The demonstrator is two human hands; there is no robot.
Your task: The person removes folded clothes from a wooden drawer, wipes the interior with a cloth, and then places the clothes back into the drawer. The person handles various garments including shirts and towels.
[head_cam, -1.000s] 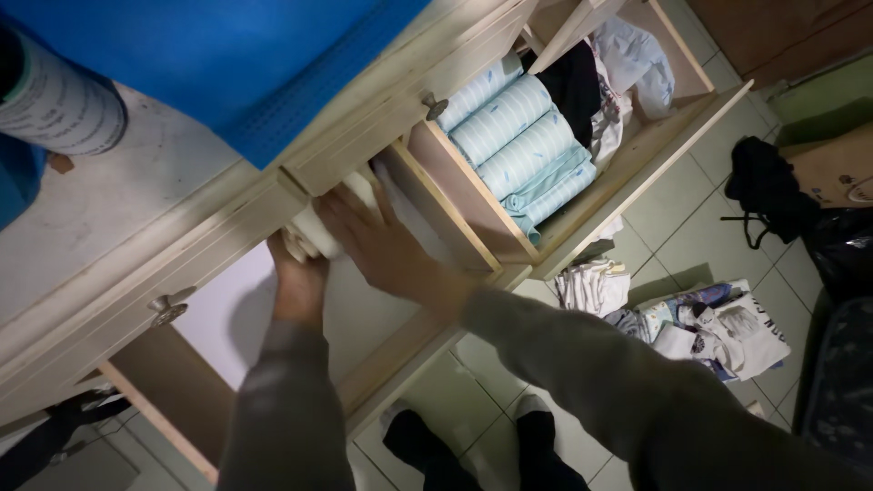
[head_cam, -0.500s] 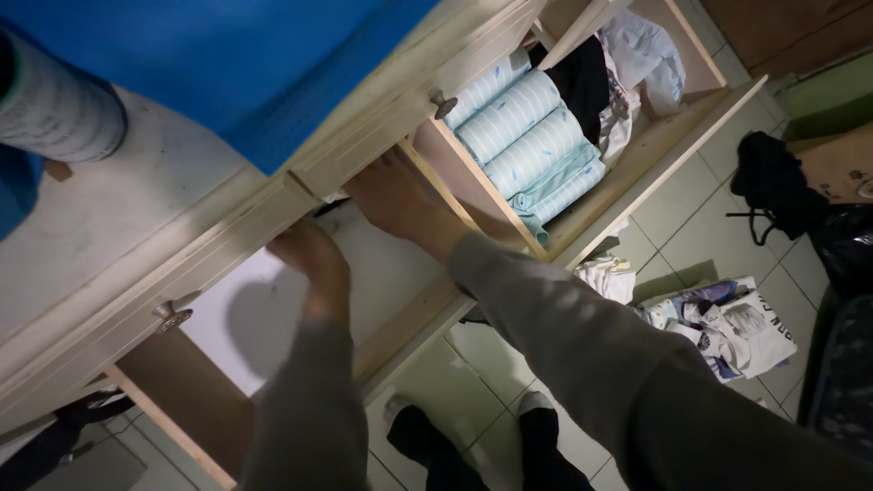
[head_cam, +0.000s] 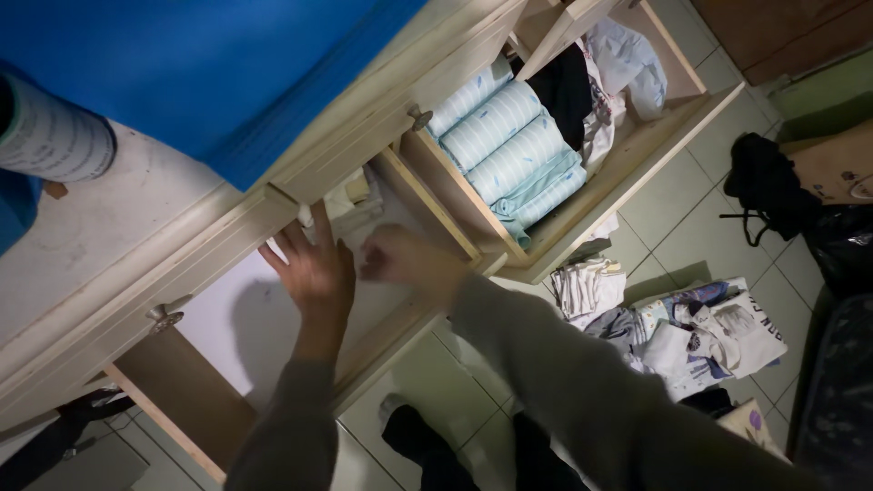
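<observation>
Two hands in open drawer [head_cam: 227, 318]: left hand [head_cam: 314, 268] spread flat, empty; right hand [head_cam: 396, 259] blurred, grip unclear, beside pale folded cloth [head_cam: 350, 205] at back corner; arranging apparently underway, steadier grasp needed.

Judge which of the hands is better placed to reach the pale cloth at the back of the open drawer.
Probably the left hand: its fingers are spread, pointing at the pale cloth. The right hand is curled and motion-blurred, slightly further back.

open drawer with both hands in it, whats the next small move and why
Probably draw the right hand back toward the clothes pile on the floor: it looks empty, blurred over the white drawer liner, while the left hand lies flat near folded pale cloth at the back.
</observation>
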